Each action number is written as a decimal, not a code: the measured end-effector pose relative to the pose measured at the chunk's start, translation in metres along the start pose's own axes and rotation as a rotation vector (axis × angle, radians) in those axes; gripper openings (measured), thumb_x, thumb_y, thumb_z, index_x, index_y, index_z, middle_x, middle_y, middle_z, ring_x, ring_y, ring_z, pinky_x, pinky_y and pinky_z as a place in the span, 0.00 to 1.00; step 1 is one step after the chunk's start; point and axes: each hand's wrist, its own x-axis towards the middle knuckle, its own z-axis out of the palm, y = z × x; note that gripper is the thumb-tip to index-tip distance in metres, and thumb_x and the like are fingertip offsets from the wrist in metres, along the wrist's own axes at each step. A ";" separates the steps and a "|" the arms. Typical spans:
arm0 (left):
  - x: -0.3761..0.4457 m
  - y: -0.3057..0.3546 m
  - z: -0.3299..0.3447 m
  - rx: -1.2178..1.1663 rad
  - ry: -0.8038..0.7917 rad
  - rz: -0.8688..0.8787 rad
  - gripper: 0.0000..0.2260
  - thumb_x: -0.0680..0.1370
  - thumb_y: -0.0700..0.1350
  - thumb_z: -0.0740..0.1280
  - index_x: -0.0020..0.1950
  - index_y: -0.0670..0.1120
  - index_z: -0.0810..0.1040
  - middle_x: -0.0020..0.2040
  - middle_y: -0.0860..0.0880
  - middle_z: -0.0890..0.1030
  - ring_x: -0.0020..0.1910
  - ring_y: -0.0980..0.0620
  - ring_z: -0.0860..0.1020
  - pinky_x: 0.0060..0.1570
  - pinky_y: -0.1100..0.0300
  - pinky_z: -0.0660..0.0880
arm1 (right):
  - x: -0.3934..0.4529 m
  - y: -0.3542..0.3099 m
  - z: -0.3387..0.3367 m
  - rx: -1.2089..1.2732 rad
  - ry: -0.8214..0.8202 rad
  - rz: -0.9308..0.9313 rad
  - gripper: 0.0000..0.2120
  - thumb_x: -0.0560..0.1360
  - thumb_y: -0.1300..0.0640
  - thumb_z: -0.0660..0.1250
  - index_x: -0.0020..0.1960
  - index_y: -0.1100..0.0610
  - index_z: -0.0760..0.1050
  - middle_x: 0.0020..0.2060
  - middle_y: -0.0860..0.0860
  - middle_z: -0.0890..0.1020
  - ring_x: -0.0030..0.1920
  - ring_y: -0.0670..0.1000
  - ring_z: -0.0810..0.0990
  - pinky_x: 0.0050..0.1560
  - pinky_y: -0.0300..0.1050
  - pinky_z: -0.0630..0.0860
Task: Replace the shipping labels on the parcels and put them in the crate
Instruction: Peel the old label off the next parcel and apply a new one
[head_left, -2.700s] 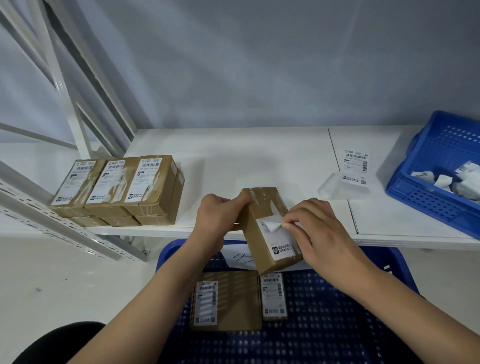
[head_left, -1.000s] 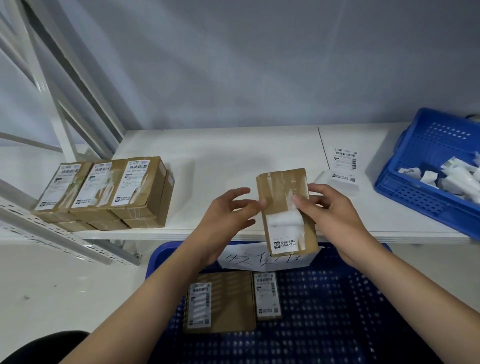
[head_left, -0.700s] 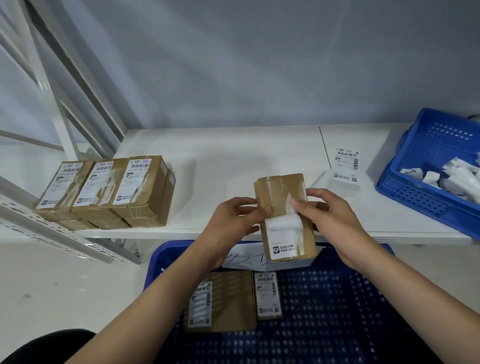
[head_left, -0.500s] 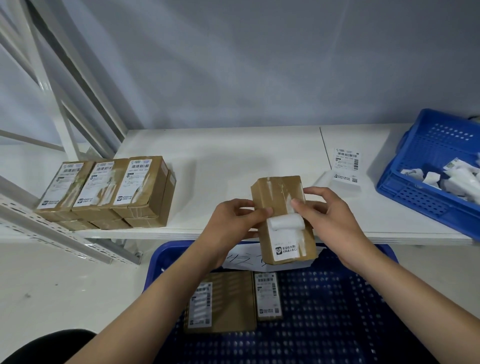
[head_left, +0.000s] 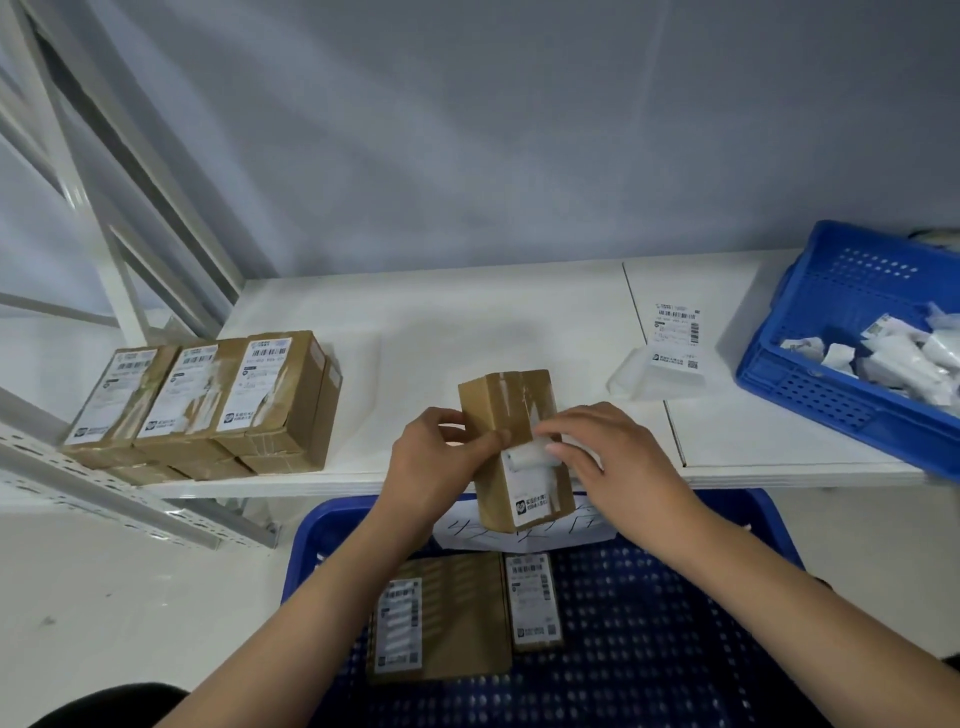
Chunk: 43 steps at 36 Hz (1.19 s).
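Two hands on one parcel (head_left: 511, 447), held upright over the near blue crate (head_left: 675, 597), just past the shelf edge (head_left: 753, 475). Since half a second ago we see the old label (head_left: 530, 480) rolled further down the box face: the curled white roll sat higher before, now it is near mid-face, bare cardboard and tape above it. We judge the peel about half done; new label not yet on.

Left hand (head_left: 434, 467) grips the box's left side, thumb on the front. Right hand (head_left: 597, 452) pinches the rolled paper, fingertips pressed together on it.

Materials: brown corrugated box, rectangular, glossy clear tape strips on top; label thin white paper, curling into a tube. Fresh label sheet (head_left: 672, 338) lies flat on the white shelf, right. Stack of labelled parcels (head_left: 208, 400) left. Two parcels (head_left: 467, 618) lie flat in the perforated plastic crate. Second blue crate (head_left: 810, 384) at right holds crumpled white scraps.
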 end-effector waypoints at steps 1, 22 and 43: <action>-0.001 0.000 0.001 0.013 0.000 0.002 0.26 0.72 0.55 0.78 0.64 0.48 0.75 0.56 0.51 0.82 0.53 0.51 0.83 0.56 0.49 0.83 | 0.000 0.000 0.000 -0.011 -0.008 0.001 0.10 0.81 0.59 0.66 0.60 0.55 0.82 0.54 0.46 0.82 0.58 0.49 0.75 0.59 0.36 0.68; -0.005 -0.005 0.009 0.033 -0.020 -0.007 0.20 0.73 0.54 0.77 0.60 0.47 0.78 0.54 0.48 0.84 0.48 0.49 0.85 0.49 0.50 0.85 | 0.001 0.010 0.006 -0.063 -0.010 -0.091 0.08 0.80 0.59 0.66 0.56 0.58 0.83 0.54 0.47 0.78 0.57 0.45 0.72 0.58 0.34 0.69; -0.001 -0.005 0.008 0.023 -0.008 -0.038 0.18 0.75 0.50 0.74 0.62 0.43 0.80 0.52 0.50 0.83 0.52 0.51 0.82 0.55 0.48 0.83 | -0.001 -0.007 0.007 -0.112 -0.036 -0.086 0.06 0.81 0.57 0.66 0.51 0.53 0.82 0.45 0.40 0.75 0.51 0.41 0.71 0.54 0.32 0.67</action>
